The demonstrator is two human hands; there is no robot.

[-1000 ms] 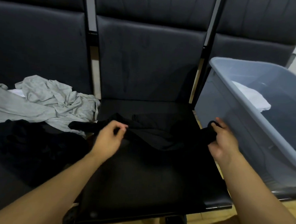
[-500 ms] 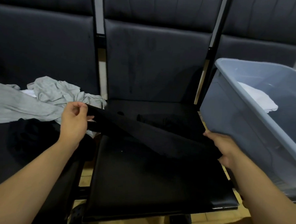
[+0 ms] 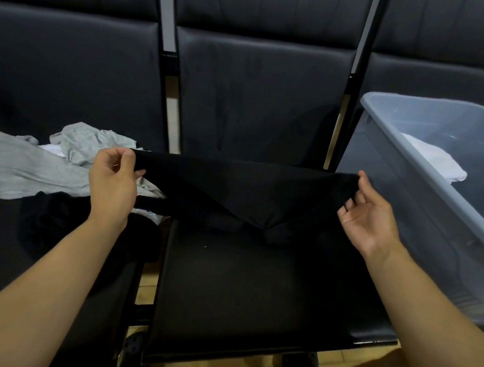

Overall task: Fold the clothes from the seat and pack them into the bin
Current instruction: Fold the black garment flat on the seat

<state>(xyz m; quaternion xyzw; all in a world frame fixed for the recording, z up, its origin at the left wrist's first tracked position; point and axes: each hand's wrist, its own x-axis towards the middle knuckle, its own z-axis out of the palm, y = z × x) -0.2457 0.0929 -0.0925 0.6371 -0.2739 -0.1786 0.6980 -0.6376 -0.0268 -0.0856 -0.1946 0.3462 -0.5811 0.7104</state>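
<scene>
- Fingers of the left hand (image 3: 111,185) and right hand (image 3: 366,215) pinch the soft black cloth (image 3: 243,191) at both ends.
- It hangs stretched above the smooth dark seat (image 3: 257,290).
- Crumpled grey clothes (image 3: 40,161) lie left; the grey plastic bin (image 3: 420,176) sits right.

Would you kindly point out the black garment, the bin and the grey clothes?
black garment (image 3: 243,189): head view, middle of the stretched cloth.
bin (image 3: 420,176): head view, its near rim.
grey clothes (image 3: 25,169): head view, flat part of the pile.
</scene>
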